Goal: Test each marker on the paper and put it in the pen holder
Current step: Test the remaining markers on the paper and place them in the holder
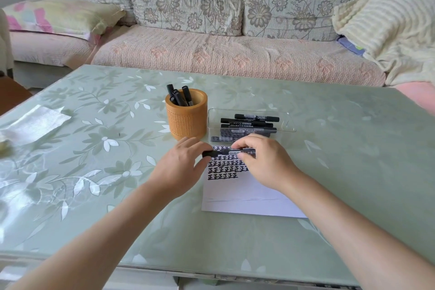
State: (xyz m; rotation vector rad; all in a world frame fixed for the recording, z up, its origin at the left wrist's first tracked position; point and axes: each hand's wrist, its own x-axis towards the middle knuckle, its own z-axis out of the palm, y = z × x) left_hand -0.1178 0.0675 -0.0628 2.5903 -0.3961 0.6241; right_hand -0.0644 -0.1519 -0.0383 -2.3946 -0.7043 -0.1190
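Task partway. The tan, woven-textured cylindrical pen holder at centre frame already carries about four black capped markers, standing on end. The clear plastic tray just right of it has roughly five more black markers lying flat, judged not yet tested. A white paper sheet on the green floral-covered counter shows several rows of black test strokes across its top; the lower part is blank. One black marker with a printed label is in work, held over the top edge of the paper at centre frame, on the near side of the tray. Its long axis runs left–right across the frame, about level. The plain dark end points to frame left; the other end is hidden under fingers. The left hand pinches that dark end between thumb and fingers. The right hand pinches the labelled barrel, fingers curled over it. Cannot tell whether the cap is coming off or going on. Judged slightly under half done.
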